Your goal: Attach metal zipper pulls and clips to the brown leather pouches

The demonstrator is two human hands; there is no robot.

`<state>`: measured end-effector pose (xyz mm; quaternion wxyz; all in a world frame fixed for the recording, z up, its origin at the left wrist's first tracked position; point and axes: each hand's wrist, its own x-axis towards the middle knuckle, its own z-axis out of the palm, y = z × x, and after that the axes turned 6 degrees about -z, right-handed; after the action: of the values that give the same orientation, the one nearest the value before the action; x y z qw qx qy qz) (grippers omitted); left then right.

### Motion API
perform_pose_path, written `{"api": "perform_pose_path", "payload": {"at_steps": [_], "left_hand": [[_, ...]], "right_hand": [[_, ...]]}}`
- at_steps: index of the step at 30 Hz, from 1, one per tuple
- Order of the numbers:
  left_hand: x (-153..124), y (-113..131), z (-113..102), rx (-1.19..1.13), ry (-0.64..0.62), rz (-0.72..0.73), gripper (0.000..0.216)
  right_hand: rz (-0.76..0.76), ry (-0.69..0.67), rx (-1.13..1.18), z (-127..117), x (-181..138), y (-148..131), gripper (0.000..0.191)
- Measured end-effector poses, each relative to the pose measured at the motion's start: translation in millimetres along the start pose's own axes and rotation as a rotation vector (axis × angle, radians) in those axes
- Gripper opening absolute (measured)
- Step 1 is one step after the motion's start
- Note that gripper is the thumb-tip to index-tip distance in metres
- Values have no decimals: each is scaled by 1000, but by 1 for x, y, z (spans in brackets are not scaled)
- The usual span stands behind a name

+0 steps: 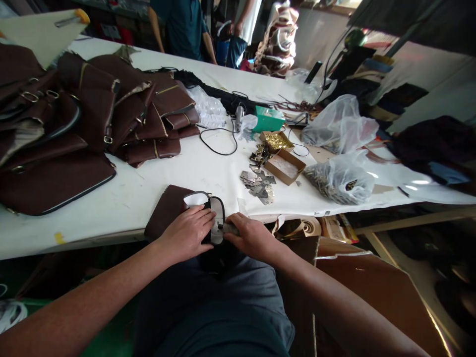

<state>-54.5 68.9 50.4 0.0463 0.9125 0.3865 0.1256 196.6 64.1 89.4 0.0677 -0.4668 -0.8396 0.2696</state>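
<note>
A brown leather bag piece [167, 203] lies at the table's front edge, with a black-edged flap with a pale lining [217, 210] on its right side. My left hand [189, 230] is closed on this piece, fingers across its top beside the flap. A white patch [196, 199] shows just above those fingers. My right hand [251, 235] grips a small tool with a stubby greyish handle [231, 228]. Its dark tip points left and meets the pale lining; the exact kind of tool is unclear.
Brown leather bags [89, 109] are heaped at left on the white table [208, 168]. Flat metal plates [260, 183], a box of gold-coloured fittings [277, 141], an open carton [285, 166] and plastic bags [340, 181] lie right. A cardboard box [372, 282] stands below; people stand beyond the table.
</note>
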Motion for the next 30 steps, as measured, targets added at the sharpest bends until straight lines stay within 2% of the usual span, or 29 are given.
{"api": "perform_pose_path", "payload": {"at_steps": [5,12,19,30], "left_hand": [[0,-4,1,-16,1,6,71],[1,-7,0,-38,-3,-2,74],[0,-10,3,-81,1,-14,71],[-2,-13,4,-83,-1,-13,70]], "right_hand": [[3,-22,-219,-2,15,-7,30],[-3,2,-263,9,9,-18,32],[-69,-31,-106,4,4,-13,37],[82,44,132,10,8,-17,35]]}}
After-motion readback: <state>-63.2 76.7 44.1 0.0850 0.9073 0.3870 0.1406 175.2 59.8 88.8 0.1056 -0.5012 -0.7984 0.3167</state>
